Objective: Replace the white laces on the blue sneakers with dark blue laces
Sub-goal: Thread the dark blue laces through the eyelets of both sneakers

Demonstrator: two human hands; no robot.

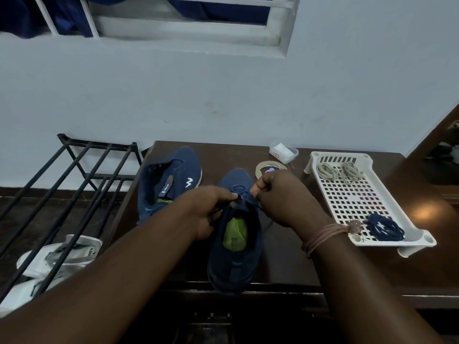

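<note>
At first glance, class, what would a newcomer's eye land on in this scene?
Two hands meet centre-frame over a blue sneaker on the dark table: the left hand and right hand each pinch a dark blue lace. Right of them, a white tray holds pale laces at its far end and a coiled dark lace nearer.

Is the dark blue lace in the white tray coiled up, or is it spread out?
Coiled up. The dark blue lace lies as one small bundle at the near corner of the white tray.
</note>
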